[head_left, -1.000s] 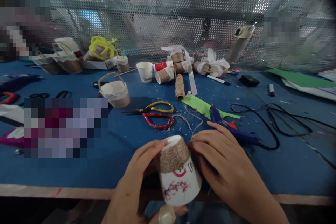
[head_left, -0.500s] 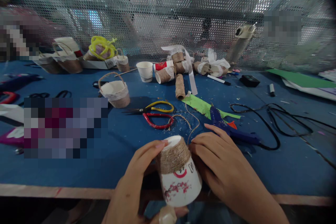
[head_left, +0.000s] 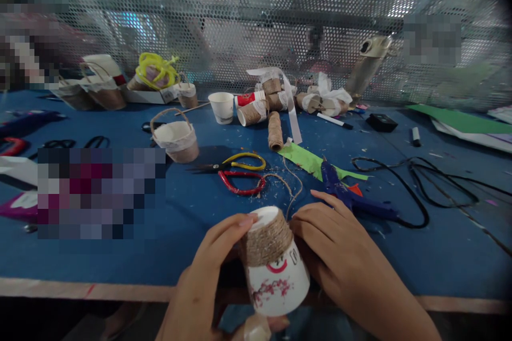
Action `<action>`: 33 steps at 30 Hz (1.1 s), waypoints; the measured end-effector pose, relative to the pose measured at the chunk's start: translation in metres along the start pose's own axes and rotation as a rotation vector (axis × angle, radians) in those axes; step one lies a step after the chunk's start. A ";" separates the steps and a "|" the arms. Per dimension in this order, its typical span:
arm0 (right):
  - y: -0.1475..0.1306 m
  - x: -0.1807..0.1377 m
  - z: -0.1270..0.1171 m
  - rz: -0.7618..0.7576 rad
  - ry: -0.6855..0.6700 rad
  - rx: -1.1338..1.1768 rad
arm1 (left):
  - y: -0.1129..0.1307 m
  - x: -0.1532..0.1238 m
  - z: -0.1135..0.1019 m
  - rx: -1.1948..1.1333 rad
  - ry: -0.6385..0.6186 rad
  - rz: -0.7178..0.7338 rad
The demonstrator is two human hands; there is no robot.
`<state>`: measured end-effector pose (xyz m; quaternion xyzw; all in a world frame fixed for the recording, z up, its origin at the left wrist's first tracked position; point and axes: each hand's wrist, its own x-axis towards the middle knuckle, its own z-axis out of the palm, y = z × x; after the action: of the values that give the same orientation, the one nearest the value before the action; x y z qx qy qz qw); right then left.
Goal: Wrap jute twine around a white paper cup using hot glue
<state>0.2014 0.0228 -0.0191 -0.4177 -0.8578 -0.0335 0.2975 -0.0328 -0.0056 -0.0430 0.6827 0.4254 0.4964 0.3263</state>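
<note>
A white paper cup (head_left: 280, 290) with a pink blossom print is upside down and tilted near the table's front edge. Brown twine (head_left: 267, 242) is wound around its upper part, by the base. My left hand (head_left: 210, 272) grips the cup from the left, fingers at the base and thumb, with a wrapping on it, below at the rim. At the cup's right side my right hand (head_left: 340, 256) has its fingers bent on the twine; their tips are partly hidden. A loose strand runs from there back toward the twine spool (head_left: 275, 132).
Scissors (head_left: 240, 181) with yellow and red handles lie ahead, and a blue glue gun (head_left: 356, 200) with a black cord at right. A small twine-handled basket (head_left: 176, 141) stands left. Several wrapped cups, a white cup (head_left: 221, 107) and a metal bottle (head_left: 366, 66) stand near the mesh screen.
The cup has turned very slightly in my hands, its print shifting a little to the right. Both hands keep nearly the same place.
</note>
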 end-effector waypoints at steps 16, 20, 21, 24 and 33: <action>-0.001 -0.004 0.002 0.009 0.023 0.039 | -0.003 0.004 -0.009 0.126 -0.024 0.021; -0.002 -0.004 0.002 0.009 0.035 0.038 | -0.003 0.005 -0.010 0.116 -0.034 0.047; -0.002 -0.003 0.002 0.011 0.037 0.035 | -0.003 0.005 -0.010 0.113 -0.036 0.056; -0.002 -0.002 0.000 -0.004 0.041 0.023 | -0.003 0.004 -0.010 0.120 -0.038 0.058; -0.003 0.000 -0.002 0.022 0.090 -0.017 | -0.003 0.004 -0.010 0.131 -0.034 0.038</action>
<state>0.1999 0.0202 -0.0171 -0.4277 -0.8386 -0.0560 0.3326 -0.0427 -0.0003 -0.0413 0.7188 0.4386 0.4619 0.2787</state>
